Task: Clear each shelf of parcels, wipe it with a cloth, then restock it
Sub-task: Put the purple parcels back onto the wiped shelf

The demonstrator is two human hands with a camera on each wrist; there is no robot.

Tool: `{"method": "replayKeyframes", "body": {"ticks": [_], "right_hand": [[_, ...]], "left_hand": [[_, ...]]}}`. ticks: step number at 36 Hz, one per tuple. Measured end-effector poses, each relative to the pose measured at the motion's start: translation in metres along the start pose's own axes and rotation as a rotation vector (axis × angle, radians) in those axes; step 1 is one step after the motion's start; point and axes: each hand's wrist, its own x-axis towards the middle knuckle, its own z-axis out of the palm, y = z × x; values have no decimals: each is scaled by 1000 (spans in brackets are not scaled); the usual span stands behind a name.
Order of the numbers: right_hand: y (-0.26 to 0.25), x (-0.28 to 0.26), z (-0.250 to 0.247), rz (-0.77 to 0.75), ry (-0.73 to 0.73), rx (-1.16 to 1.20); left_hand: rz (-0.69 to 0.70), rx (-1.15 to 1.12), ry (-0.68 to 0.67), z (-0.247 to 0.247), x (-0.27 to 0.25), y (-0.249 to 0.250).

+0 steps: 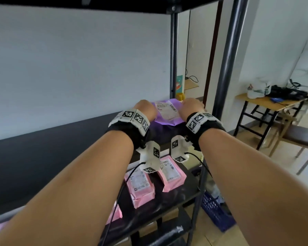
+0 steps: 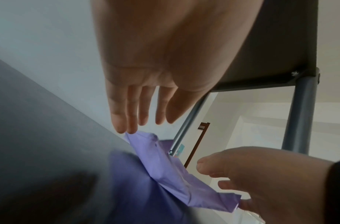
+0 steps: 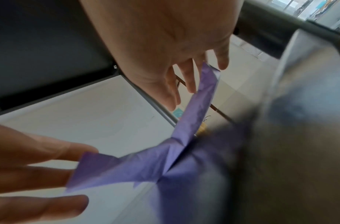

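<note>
Crinkled purple plastic wrapped the parcel [image 1: 167,112], a flat, soft mailer with folded corner flaps and a white printed label stuck across its top face. It lay at the far right end of the dark, smooth shelf [image 1: 43,157], close to the round metal post [image 1: 173,55] at the back corner. My left hand [image 1: 146,108] was at its left edge and my right hand [image 1: 192,105] at its right edge, the parcel between them. In the left wrist view my left fingers [image 2: 126,109] were straight and loose, their tips just touching a purple corner flap without closing round it. In the right wrist view my right fingers [image 3: 186,75] were also extended, spread against the upturned far flap, and I could not see any of them curled round it. Both hands were unclenched, touching the wrapper only at its edges. Nearer to me on the same shelf lay two pink parcels [image 1: 156,178], rectangular plastic mailers with white labels, side by side and well apart from the purple one.
</note>
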Motion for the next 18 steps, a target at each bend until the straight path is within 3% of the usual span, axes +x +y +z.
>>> {"method": "replayKeyframes", "body": {"ticks": [2,4,11,18], "right_hand": [[-4,-6,-5,-33,21,24],[-11,-13,-10,-67,15,35],[-46,-75,-31,-209,19,124],[-120,-176,-22,-333,3,301]], "left_hand": [[86,126,-25,-6,3,-6],[17,-1,53,-14,-6,-4],[69,118,156,-51,-45,-31],[24,172,247,-119,-122,-96]]}}
